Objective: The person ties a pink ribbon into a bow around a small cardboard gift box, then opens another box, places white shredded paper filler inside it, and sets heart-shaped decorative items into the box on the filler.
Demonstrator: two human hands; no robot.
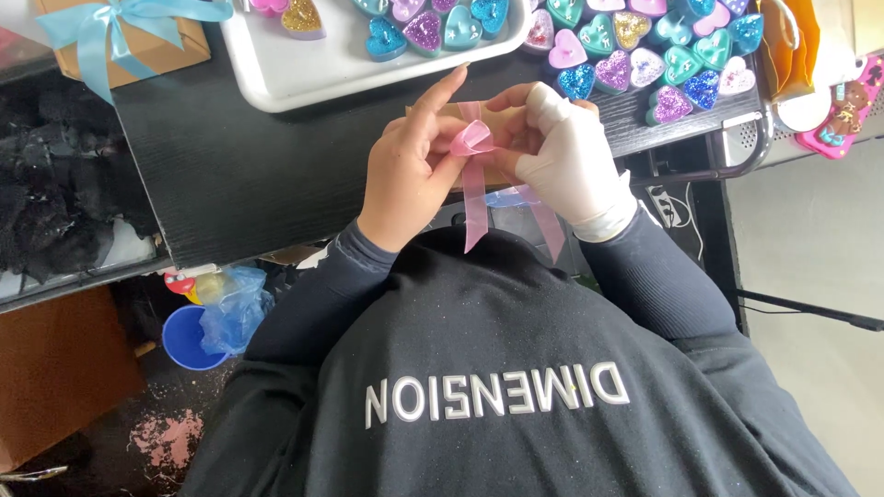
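Observation:
My left hand (410,170), bare, pinches a loop of sheer pink ribbon (476,179) with its index finger stretched out. My right hand (566,156), in a white glove, grips the same ribbon from the other side. The ribbon is tied around a small brown box (508,121) that is mostly hidden behind both hands. Two ribbon tails hang down over the edge of the black table (249,175) toward my dark sweater.
A white tray (304,74) with glittery heart-shaped pieces sits at the back. More glitter hearts (635,55) lie to its right. A brown box with a blue bow (120,37) stands at the back left. A blue cup and plastic bag (216,317) lie on the floor.

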